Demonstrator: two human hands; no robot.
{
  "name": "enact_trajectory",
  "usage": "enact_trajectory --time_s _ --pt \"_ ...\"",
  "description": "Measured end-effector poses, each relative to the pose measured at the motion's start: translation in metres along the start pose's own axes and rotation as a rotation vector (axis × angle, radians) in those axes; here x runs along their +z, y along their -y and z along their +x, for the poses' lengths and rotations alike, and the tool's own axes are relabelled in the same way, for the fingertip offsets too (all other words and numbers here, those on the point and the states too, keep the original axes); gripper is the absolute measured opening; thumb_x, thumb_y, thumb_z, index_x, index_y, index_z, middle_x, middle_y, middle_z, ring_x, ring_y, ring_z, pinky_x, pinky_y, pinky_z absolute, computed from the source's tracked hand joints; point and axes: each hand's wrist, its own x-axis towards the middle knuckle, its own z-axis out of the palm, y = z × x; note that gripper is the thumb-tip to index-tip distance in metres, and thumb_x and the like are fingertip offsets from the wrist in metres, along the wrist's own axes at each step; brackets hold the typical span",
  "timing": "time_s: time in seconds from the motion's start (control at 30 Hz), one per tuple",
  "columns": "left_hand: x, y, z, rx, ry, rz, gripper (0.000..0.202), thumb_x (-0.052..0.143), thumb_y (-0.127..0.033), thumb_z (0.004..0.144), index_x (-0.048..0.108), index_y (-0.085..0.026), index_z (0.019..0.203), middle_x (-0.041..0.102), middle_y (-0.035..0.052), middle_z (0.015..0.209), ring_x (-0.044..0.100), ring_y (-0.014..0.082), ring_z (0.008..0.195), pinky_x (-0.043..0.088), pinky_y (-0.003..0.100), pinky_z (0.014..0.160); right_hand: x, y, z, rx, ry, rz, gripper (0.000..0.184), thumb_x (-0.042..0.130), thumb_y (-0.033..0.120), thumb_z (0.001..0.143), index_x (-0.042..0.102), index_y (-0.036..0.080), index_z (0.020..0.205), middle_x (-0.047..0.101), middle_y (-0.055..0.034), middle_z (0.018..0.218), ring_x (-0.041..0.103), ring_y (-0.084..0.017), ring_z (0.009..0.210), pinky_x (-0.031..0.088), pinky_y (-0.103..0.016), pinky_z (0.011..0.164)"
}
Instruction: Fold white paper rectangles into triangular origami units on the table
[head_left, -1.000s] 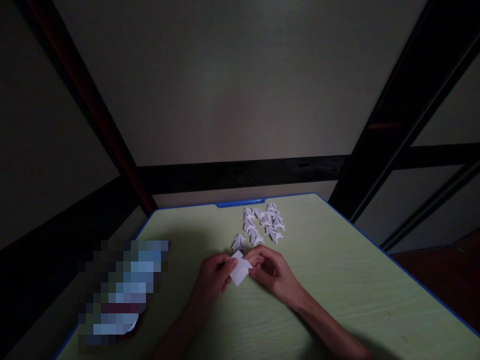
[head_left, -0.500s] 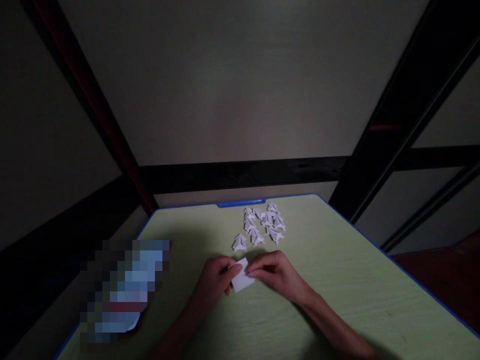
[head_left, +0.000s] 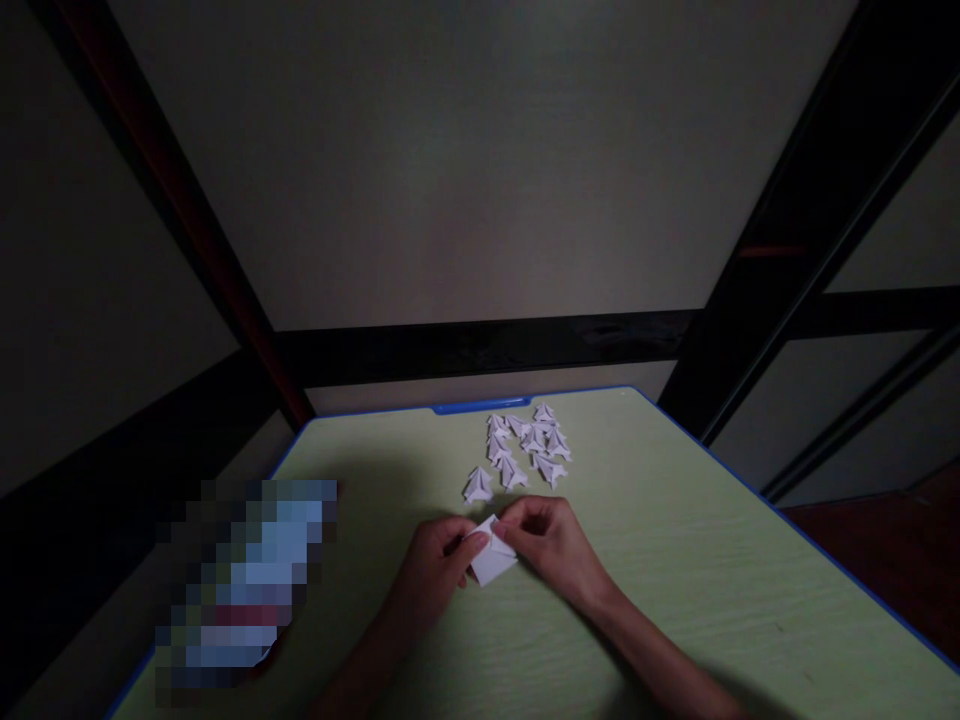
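Between my hands is a small white piece of folded paper [head_left: 493, 568], held just above the table. My left hand [head_left: 439, 558] pinches its left edge, with the thumb flat on top. At the paper's upper right, my right hand [head_left: 551, 540] grips it between thumb and fingers, and a fold line or flap shows by the right thumb. Beyond my hands lie several small white origami figures [head_left: 512, 473] with pointed tops, most of them grouped close together. One origami figure [head_left: 478, 485] sits apart, nearest to my left hand.
The light green table [head_left: 675, 560] has a blue rim, with a blue handle-like strip [head_left: 482, 406] at its far edge. A blurred-out, pixelated object [head_left: 251, 585] lies on the left side. A pale panelled wall [head_left: 480, 200] rises behind the table.
My right hand has closed further over the paper's upper right, and my thumbs are nearer each other. The paper has shifted slightly right and now shows a fold. The origami figures have stayed put.
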Motion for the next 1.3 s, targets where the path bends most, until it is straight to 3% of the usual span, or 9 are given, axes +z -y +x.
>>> enact_trajectory --time_s 0.2,0.57,0.83,1.17,1.3 --pt "0.000 0.003 0.002 0.020 0.042 -0.004 0.022 0.049 -0.027 0.063 0.051 -0.013 0.047 0.047 -0.0028 0.041 0.042 0.0086 0.039 0.031 0.018 0.039 0.005 0.000 -0.002 0.014 -0.041 0.027 0.019 0.061 0.024 0.058 0.050 0.012 0.050 0.047 0.0031 0.047 0.039 -0.006 0.043 0.030 -0.019 0.042" --pt "0.001 0.004 0.000 -0.027 0.064 -0.016 0.020 0.051 -0.029 0.061 0.048 -0.013 0.048 0.045 -0.0035 0.041 0.043 0.0094 0.039 0.033 0.020 0.040 0.008 -0.004 -0.002 -0.043 -0.056 -0.006 0.017 0.056 0.023 0.063 0.048 0.012 0.053 0.046 0.0028 0.049 0.040 -0.007 0.045 0.032 -0.020 0.043" --pt "0.003 0.002 0.000 -0.016 0.095 0.032 0.021 0.052 -0.028 0.063 0.056 -0.009 0.054 0.047 -0.0020 0.048 0.043 0.0099 0.048 0.030 0.019 0.043 0.010 -0.005 -0.003 -0.055 -0.079 -0.068 0.015 0.056 0.023 0.063 0.049 0.012 0.054 0.048 0.0018 0.050 0.041 -0.008 0.045 0.032 -0.020 0.043" --pt "0.009 0.004 0.000 -0.018 0.031 0.032 0.021 0.048 -0.025 0.062 0.050 -0.012 0.047 0.045 -0.0026 0.042 0.042 0.0101 0.042 0.031 0.019 0.040 0.010 -0.010 -0.003 -0.074 -0.096 -0.093 0.017 0.053 0.024 0.066 0.048 0.013 0.054 0.047 0.0019 0.050 0.041 -0.008 0.046 0.031 -0.020 0.043" --pt "0.009 0.004 0.000 0.003 -0.013 0.013 0.021 0.048 -0.026 0.062 0.049 -0.012 0.047 0.044 -0.0031 0.043 0.040 0.0093 0.042 0.030 0.019 0.041 0.009 -0.010 0.000 -0.079 -0.017 -0.030 0.017 0.055 0.026 0.065 0.047 0.013 0.057 0.046 0.0026 0.052 0.040 -0.008 0.047 0.032 -0.020 0.045"
